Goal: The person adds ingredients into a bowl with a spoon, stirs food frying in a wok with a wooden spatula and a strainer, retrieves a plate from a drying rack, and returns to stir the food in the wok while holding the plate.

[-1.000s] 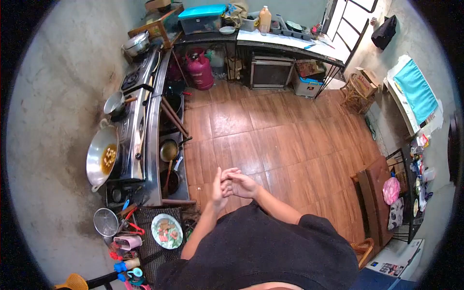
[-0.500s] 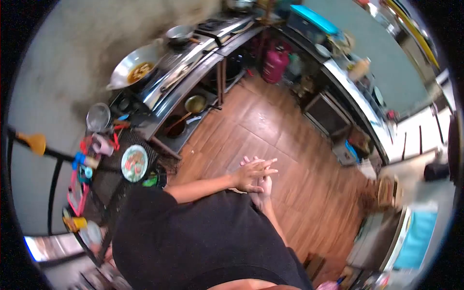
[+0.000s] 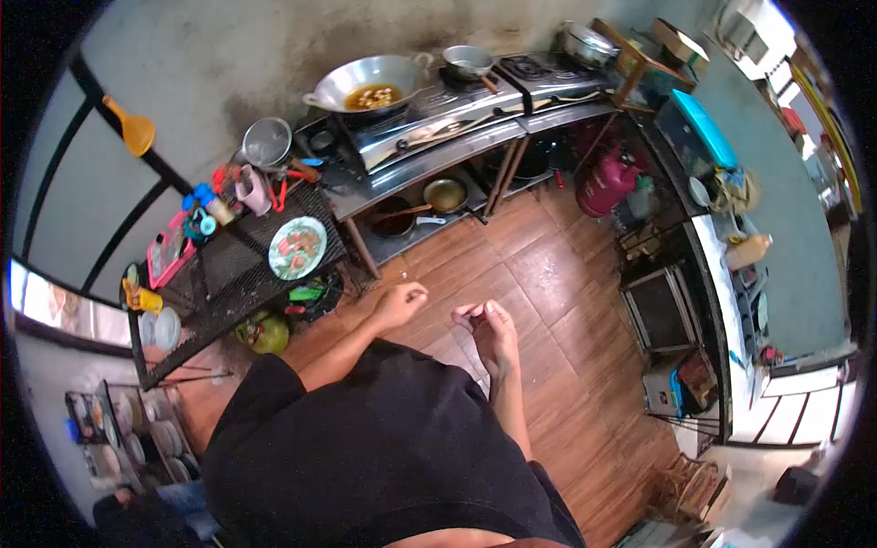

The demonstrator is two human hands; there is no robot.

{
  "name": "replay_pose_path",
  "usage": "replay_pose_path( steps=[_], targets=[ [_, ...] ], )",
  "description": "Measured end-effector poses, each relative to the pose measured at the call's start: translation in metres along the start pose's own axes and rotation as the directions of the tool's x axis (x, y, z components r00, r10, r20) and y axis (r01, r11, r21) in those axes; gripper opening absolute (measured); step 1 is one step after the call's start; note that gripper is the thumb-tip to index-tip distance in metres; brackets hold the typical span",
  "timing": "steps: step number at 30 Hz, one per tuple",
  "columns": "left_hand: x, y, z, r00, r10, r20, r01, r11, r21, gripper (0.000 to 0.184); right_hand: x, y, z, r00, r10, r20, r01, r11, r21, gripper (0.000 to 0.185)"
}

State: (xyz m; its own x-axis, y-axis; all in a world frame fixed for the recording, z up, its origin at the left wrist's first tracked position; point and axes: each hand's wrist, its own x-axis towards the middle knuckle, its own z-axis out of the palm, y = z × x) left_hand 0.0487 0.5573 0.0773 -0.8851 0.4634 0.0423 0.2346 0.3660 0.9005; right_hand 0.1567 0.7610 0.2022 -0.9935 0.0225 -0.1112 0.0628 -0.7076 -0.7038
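My left hand (image 3: pixel 400 305) is in front of my body over the floor, its fingers curled in and nothing visible in them. To its right is my right hand (image 3: pixel 495 334), palm turned inward, fingers loosely bent and apart, with no object visible in it. A gap separates the two hands, and neither touches any surface. Nearest my left hand, on a black mesh table (image 3: pixel 239 258), stands a green-rimmed plate (image 3: pixel 298 248) holding chopped pale and reddish food. Farther ahead, a wok (image 3: pixel 334 89) on the stove contains brown oil with pieces of food.
The stove (image 3: pixel 438 123) runs along the wall, bearing a small pan (image 3: pixel 468 62) and a lidded pot (image 3: pixel 587 44). A strainer (image 3: pixel 267 142) is beside it. A pink gas cylinder (image 3: pixel 607 185) stands in the corner. On the right counter sits a blue-lidded box (image 3: pixel 698 132). Brown tiles (image 3: pixel 585 301) cover the floor.
My hands were pressed together, one over the other; now they are apart, the left drawn leftward with curled fingers. The view has turned left, bringing the mesh table and stove more fully into sight.
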Motion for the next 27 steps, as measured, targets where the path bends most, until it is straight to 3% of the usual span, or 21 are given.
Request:
replay_pose_path(
  steps=[2, 4, 5, 6, 8, 9, 11, 15, 20, 23, 27],
  targets=[
    [-0.027, -0.034, -0.026, 0.983, -0.169, -0.066, 0.139, 0.936, -0.324, 0.014, 0.01, 0.016, -0.006, 0.999, 0.036, -0.02, -0.037, 0.997, -0.062, 0.028],
    [-0.05, -0.05, -0.056, 0.916, -0.391, -0.092, 0.328, 0.86, -0.39, 0.01, 0.02, 0.035, -0.016, 0.996, 0.062, -0.069, -0.072, 0.986, -0.15, 0.03],
    [-0.062, -0.065, -0.066, 0.897, -0.42, -0.136, 0.34, 0.854, -0.393, 0.014, 0.022, 0.046, -0.02, 0.995, 0.076, -0.063, -0.085, 0.984, -0.155, 0.03],
    [-0.07, -0.069, -0.077, 0.892, -0.428, -0.145, 0.342, 0.85, -0.401, 0.014, 0.024, 0.054, -0.023, 0.992, 0.102, -0.07, -0.11, 0.988, -0.106, 0.03],
    [-0.079, -0.075, -0.099, 0.776, -0.614, -0.141, 0.487, 0.727, -0.484, 0.019, 0.025, 0.065, -0.021, 0.984, 0.151, -0.096, -0.157, 0.986, -0.058, 0.025],
    [-0.082, -0.078, -0.108, 0.771, -0.621, -0.139, 0.493, 0.721, -0.486, 0.024, 0.026, 0.07, -0.014, 0.983, 0.156, -0.093, -0.162, 0.985, -0.063, 0.025],
    [-0.08, -0.085, -0.126, 0.769, -0.628, -0.123, 0.504, 0.713, -0.487, 0.024, 0.029, 0.083, 0.002, 0.954, 0.174, -0.245, -0.215, 0.965, -0.153, 0.018],
    [-0.067, -0.098, -0.167, 0.809, -0.575, -0.121, 0.482, 0.767, -0.425, 0.03, 0.043, 0.115, 0.019, 0.927, 0.197, -0.32, -0.266, 0.945, -0.19, 0.018],
    [-0.053, -0.114, -0.218, 0.846, -0.514, -0.141, 0.44, 0.823, -0.359, 0.032, 0.081, 0.165, 0.042, 0.952, 0.214, -0.22, -0.259, 0.945, -0.198, 0.027],
    [-0.061, -0.117, -0.24, 0.812, -0.531, -0.242, 0.351, 0.776, -0.525, 0.023, 0.104, 0.188, 0.072, 0.928, 0.259, -0.267, -0.344, 0.873, -0.346, 0.02],
    [-0.09, -0.141, -0.269, 0.748, -0.638, -0.184, 0.411, 0.662, -0.626, 0.027, 0.141, 0.205, 0.102, 0.92, 0.37, -0.132, -0.384, 0.781, -0.493, 0.018]
  ],
)
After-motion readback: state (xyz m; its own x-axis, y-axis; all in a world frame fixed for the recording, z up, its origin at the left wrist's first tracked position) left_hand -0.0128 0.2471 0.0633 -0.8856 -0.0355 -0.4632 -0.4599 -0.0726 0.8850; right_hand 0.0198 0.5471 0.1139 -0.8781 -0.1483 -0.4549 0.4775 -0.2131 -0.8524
